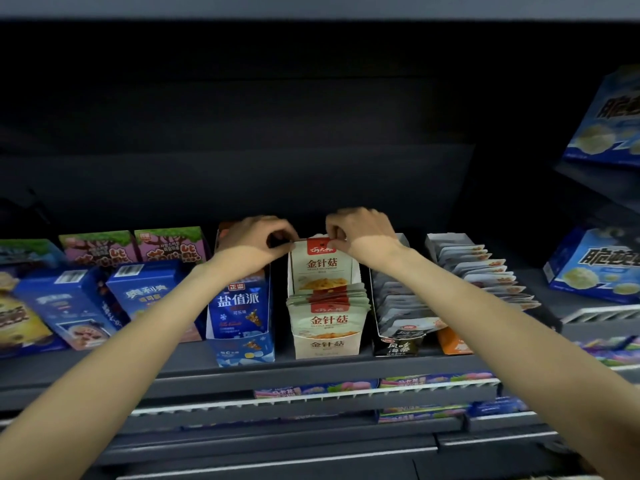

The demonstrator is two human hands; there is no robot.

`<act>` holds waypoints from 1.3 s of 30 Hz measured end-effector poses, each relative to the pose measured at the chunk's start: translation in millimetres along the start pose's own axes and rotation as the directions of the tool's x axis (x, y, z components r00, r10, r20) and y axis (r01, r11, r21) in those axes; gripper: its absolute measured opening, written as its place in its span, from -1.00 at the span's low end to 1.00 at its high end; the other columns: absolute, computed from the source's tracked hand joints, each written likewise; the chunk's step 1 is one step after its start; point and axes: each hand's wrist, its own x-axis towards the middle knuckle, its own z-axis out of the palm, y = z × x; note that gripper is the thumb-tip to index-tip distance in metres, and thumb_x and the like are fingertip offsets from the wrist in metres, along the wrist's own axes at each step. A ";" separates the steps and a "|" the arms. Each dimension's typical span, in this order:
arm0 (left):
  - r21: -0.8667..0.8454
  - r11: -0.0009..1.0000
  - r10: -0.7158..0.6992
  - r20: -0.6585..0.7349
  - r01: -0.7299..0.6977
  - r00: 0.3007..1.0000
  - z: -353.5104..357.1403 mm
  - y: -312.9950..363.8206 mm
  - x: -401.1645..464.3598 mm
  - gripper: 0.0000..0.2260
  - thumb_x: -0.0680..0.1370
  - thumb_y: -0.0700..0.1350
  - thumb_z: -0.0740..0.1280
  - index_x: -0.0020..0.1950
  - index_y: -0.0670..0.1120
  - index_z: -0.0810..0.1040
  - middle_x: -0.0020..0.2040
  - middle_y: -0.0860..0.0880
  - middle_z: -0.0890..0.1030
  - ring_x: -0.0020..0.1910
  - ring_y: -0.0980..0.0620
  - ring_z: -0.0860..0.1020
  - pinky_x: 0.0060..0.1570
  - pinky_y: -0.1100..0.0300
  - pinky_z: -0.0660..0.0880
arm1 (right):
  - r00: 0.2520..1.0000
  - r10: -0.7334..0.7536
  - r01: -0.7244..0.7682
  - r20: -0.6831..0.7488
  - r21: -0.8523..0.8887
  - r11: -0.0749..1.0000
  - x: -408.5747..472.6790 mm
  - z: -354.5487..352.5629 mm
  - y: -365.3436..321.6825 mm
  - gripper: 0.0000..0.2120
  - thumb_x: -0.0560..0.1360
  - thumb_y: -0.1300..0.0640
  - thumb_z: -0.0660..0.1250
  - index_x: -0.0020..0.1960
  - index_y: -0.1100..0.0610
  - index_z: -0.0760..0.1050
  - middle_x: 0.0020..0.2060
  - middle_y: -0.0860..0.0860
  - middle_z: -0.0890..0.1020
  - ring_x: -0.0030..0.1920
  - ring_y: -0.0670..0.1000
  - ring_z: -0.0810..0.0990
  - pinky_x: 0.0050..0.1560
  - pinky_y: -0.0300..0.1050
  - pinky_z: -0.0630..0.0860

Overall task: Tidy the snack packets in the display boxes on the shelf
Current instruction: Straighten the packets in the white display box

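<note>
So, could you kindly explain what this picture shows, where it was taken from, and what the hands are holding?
There is no machine here. A camera worn on a person's head looks forward and down at their two bare arms reaching into a dark shop shelf. The left hand and right hand each pinch a top corner of an upright pale snack packet at the back of the middle display box. More of the same packets are stacked in front of it. Beside it stand a blue box on the left and a black box of packets on the right.
</note>
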 end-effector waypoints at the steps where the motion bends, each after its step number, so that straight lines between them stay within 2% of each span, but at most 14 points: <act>1: 0.039 0.999 0.012 -0.058 -0.010 0.998 1.9 1.4 -1.4 -0.91 0.53 0.02 0.35 0.02 0.11 0.56 0.01 0.16 0.52 -0.01 0.14 0.46 -0.14 0.17 0.41 | 1.000 0.009 -0.009 -0.005 -0.001 1.000 1.1 1.4 -0.4 -0.85 0.52 0.00 0.33 0.01 0.05 0.50 -0.02 -0.04 0.57 -0.07 0.06 0.56 -0.18 -0.16 0.33; 3: 0.128 0.979 0.181 -0.184 -0.159 0.966 6.7 3.8 -4.0 -0.93 0.50 -0.09 0.40 -0.04 0.00 0.57 -0.02 0.08 0.55 -0.01 0.05 0.48 -0.21 0.16 0.38 | 1.000 0.012 -0.012 -0.017 -0.015 1.000 1.4 3.5 -1.4 -0.85 0.53 0.01 0.32 0.03 0.06 0.51 -0.01 -0.04 0.56 -0.06 0.07 0.56 -0.18 -0.15 0.34; 4: 0.163 0.951 0.293 -0.198 -0.263 0.936 9.4 5.0 -5.6 -0.92 0.47 -0.16 0.42 -0.06 -0.04 0.58 -0.04 0.03 0.57 -0.03 0.00 0.50 -0.23 0.15 0.40 | 1.000 0.004 -0.004 -0.023 -0.017 1.000 -0.2 4.1 -1.4 -0.85 0.53 0.01 0.32 0.04 0.07 0.51 0.00 -0.04 0.56 -0.06 0.08 0.57 -0.18 -0.15 0.35; 6: 0.218 0.887 0.441 -0.138 -0.408 0.887 14.1 8.8 -8.6 -0.85 0.42 -0.23 0.45 -0.04 -0.08 0.61 -0.06 0.00 0.61 -0.04 -0.03 0.52 -0.14 0.09 0.48 | 0.998 -0.024 0.026 -0.059 0.034 0.999 -8.0 1.2 1.4 -0.83 0.52 0.02 0.33 0.07 0.06 0.50 -0.03 -0.04 0.59 -0.07 0.07 0.58 -0.16 -0.13 0.41; 9: 0.316 0.826 0.511 -0.069 -0.467 0.857 18.5 9.6 -9.9 -0.81 0.37 -0.19 0.49 -0.03 -0.04 0.66 -0.10 0.01 0.65 -0.03 -0.05 0.56 -0.04 0.05 0.47 | 0.993 -0.113 0.115 -0.023 0.269 0.956 -26.3 -13.2 12.3 -0.82 0.47 -0.02 0.40 0.02 0.01 0.54 -0.11 -0.11 0.64 -0.14 -0.10 0.59 -0.08 -0.10 0.53; 13: 0.347 0.811 0.518 -0.053 -0.470 0.854 18.4 3.2 -9.9 -0.78 0.37 -0.16 0.49 0.00 -0.03 0.67 -0.07 0.02 0.66 0.00 -0.04 0.54 -0.02 0.09 0.40 | 0.935 -0.248 0.123 0.253 0.425 0.897 -43.0 -27.7 24.0 -0.83 0.44 -0.05 0.43 0.01 -0.07 0.60 -0.10 -0.21 0.65 -0.09 -0.27 0.58 -0.04 -0.36 0.50; 16: 0.327 0.829 0.495 -0.054 -0.454 0.867 15.8 1.3 -9.6 -0.77 0.41 -0.16 0.47 0.06 -0.02 0.65 -0.01 0.02 0.64 0.07 -0.01 0.47 0.01 0.07 0.39 | 0.907 -0.269 0.143 0.323 0.365 0.920 -42.3 -22.1 23.7 -0.82 0.46 0.00 0.42 0.05 -0.04 0.61 -0.09 -0.21 0.65 -0.08 -0.29 0.58 -0.03 -0.38 0.50; 20: 0.289 0.867 0.434 -0.040 -0.405 0.900 12.7 0.9 -11.0 -0.76 0.45 -0.16 0.44 0.12 -0.04 0.64 0.04 -0.01 0.63 0.12 -0.04 0.46 0.05 0.02 0.37 | 0.912 -0.286 0.239 0.295 0.184 0.953 -37.0 -13.2 14.0 -0.81 0.53 0.05 0.34 0.13 -0.01 0.60 -0.03 -0.11 0.68 -0.05 -0.20 0.61 0.01 -0.15 0.56; 25: 0.205 0.924 0.337 -0.039 -0.323 0.941 13.0 1.3 -13.8 -0.72 0.51 -0.12 0.37 0.22 -0.05 0.58 0.12 0.00 0.60 0.21 -0.01 0.43 0.17 0.03 0.32 | 0.902 -0.343 0.337 0.264 0.068 0.939 -30.9 -5.5 -5.3 -0.75 0.56 0.01 0.29 0.22 0.01 0.53 0.01 -0.06 0.65 0.02 -0.04 0.59 -0.09 -0.19 0.37; 29: 0.166 0.946 0.292 -0.064 -0.279 0.954 10.7 6.0 -16.9 -0.71 0.48 -0.20 0.37 0.20 -0.08 0.59 0.08 -0.04 0.61 0.16 -0.05 0.45 0.09 0.11 0.32 | 0.953 -0.242 0.230 0.182 0.086 0.970 -33.6 -31.0 4.6 -0.75 0.58 -0.06 0.24 0.22 -0.07 0.51 0.03 -0.07 0.65 0.12 0.01 0.53 0.19 0.00 0.42; 30: 0.164 0.949 0.282 -0.063 -0.268 0.957 9.8 7.8 -17.4 -0.73 0.48 -0.21 0.36 0.17 -0.08 0.61 0.07 -0.07 0.60 0.14 -0.08 0.46 0.09 0.10 0.35 | 0.964 -0.221 0.208 0.148 0.095 0.973 -35.7 -40.3 9.8 -0.76 0.57 -0.09 0.24 0.20 -0.08 0.51 0.02 -0.09 0.65 0.11 0.00 0.53 0.20 0.02 0.42; 34: 0.106 0.977 0.188 -0.044 -0.182 0.981 11.9 10.7 -18.3 -0.73 0.51 -0.14 0.34 0.20 0.02 0.59 0.01 -0.11 0.55 0.07 -0.07 0.50 0.00 0.07 0.47 | 0.985 -0.164 0.171 -0.061 0.152 0.973 -48.1 -74.8 29.7 -0.79 0.54 -0.08 0.29 0.09 -0.02 0.57 -0.11 -0.15 0.64 -0.18 -0.15 0.50 -0.11 -0.12 0.44; 37: 0.047 0.995 0.088 -0.021 -0.087 0.996 16.8 10.8 -17.9 -0.70 0.55 -0.07 0.31 0.28 0.11 0.52 0.02 -0.02 0.56 0.01 0.03 0.51 -0.16 0.21 0.40 | 0.973 -0.092 0.135 -0.209 0.200 0.970 -57.4 -90.2 43.6 -0.82 0.53 0.00 0.33 0.05 0.07 0.59 -0.16 -0.19 0.57 -0.24 -0.19 0.49 -0.20 -0.17 0.45; 39: -0.030 0.999 0.021 0.036 -0.020 0.999 17.8 13.5 -18.3 -0.69 0.57 -0.05 0.29 0.31 0.11 0.48 0.10 0.08 0.59 0.07 0.11 0.52 -0.15 0.30 0.40 | 0.960 -0.024 0.109 -0.280 0.289 0.951 -63.1 -95.9 49.4 -0.92 0.53 0.08 0.34 0.00 0.06 0.56 -0.16 -0.22 0.55 -0.26 -0.29 0.52 -0.23 -0.38 0.44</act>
